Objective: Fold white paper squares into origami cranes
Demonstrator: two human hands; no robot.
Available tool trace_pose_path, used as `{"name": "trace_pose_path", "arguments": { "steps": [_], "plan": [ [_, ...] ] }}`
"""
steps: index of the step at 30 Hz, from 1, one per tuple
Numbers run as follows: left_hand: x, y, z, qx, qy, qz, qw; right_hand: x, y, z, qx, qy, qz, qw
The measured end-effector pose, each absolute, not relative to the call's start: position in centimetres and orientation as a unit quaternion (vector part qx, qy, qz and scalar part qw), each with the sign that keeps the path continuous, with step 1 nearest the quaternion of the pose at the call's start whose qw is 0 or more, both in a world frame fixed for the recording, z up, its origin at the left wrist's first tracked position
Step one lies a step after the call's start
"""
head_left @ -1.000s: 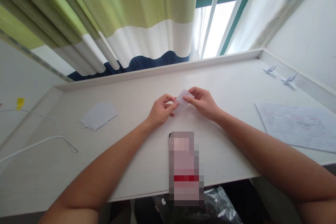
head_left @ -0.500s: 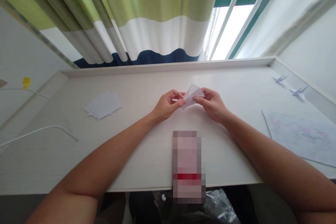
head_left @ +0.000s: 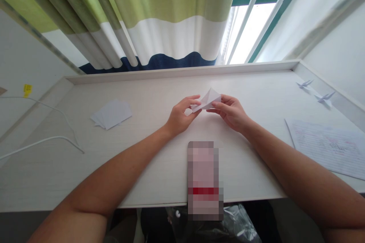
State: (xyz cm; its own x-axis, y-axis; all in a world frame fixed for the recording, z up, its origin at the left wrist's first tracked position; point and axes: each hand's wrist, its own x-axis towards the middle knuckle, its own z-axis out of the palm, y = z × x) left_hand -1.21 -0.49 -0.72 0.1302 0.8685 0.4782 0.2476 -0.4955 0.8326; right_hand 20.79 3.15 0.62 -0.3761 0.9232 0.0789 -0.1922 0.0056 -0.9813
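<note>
A small folded piece of white paper [head_left: 209, 98] is held between my two hands, just above the white desk. My left hand [head_left: 184, 114] has its thumb under the paper's lower left corner, with the fingers on the other side. On the right edge, my right hand [head_left: 230, 112] pinches the paper between thumb and fingers. The paper has a peaked, pointed top with crease lines. Its underside is hidden from me.
A fanned stack of white paper sheets [head_left: 112, 114] lies at left, near a white cable [head_left: 57, 138]. Two folded paper figures [head_left: 326, 98] sit at right, behind a written lined sheet [head_left: 330, 144]. A blurred-out phone-shaped object [head_left: 203, 167] is at the front edge of the desk [head_left: 154, 167].
The folded paper has turned and tilted, its peak now further right. My left fingers have lifted and spread a little; my right fingers have shifted along the edge.
</note>
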Motion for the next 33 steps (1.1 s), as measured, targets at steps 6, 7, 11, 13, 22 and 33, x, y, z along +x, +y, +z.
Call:
{"name": "trace_pose_path", "arguments": {
  "steps": [6,7,11,13,22,33],
  "plan": [
    [-1.2,-0.3,-0.7,0.641,0.416,0.535,0.36,20.9,3.5,0.1,-0.358,-0.579,0.533,0.503],
    [-1.2,-0.2,-0.7,0.629,0.42,0.528,0.385,20.9,3.5,0.2,-0.362,-0.597,0.502,0.51],
    [-1.4,0.1,-0.7,0.576,0.414,0.509,0.487,20.9,3.2,0.7,-0.36,-0.651,0.441,0.502],
    [-1.5,0.2,-0.6,0.557,0.406,0.513,0.511,20.8,3.1,0.9,-0.364,-0.654,0.442,0.494],
    [-1.3,0.5,-0.8,0.579,0.429,0.532,0.444,21.0,3.7,0.5,-0.455,-0.621,0.399,0.498],
    [-1.5,0.6,-0.8,0.575,0.426,0.52,0.466,20.3,2.8,0.9,-0.381,-0.591,0.503,0.503]
  ]
}}
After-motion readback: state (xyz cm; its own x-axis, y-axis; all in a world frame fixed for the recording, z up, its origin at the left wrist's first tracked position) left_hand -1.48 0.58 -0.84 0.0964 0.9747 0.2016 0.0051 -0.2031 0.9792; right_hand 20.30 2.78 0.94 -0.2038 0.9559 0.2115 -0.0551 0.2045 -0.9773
